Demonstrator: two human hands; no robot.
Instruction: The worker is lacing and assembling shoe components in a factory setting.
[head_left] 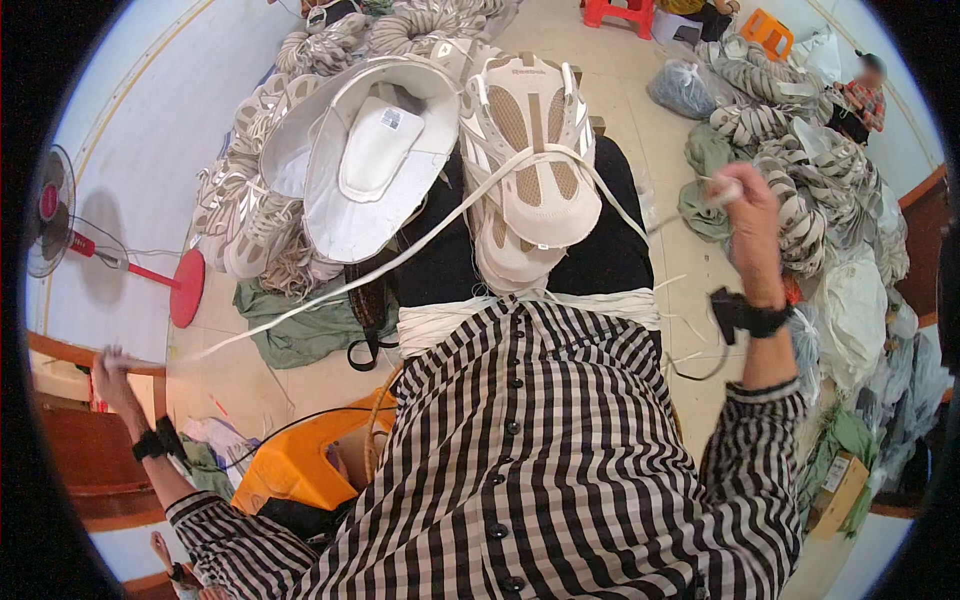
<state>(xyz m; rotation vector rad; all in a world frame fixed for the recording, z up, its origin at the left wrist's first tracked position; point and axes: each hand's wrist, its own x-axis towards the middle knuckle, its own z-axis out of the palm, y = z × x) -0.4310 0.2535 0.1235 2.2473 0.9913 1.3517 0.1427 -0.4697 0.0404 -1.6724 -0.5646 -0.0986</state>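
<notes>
Checked shirt (515,450), left hand (113,368) stretched sideways, right hand (746,195) clenching lace (438,230)

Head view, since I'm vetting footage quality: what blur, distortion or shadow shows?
Head view: left hand smeared, white lace blurred beside it, right hand slightly soft; straight edges bow along the wall; the fan casts a soft shadow there.

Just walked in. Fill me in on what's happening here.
A person in a checked shirt has a long lace drawn across a beige shoe at their lap, one end out to each side. The right hand is closed on its end; the other end runs toward the left hand, too blurred to show the grip. A second shoe sits beneath the first, and more are heaped on the floor to both sides.
</notes>
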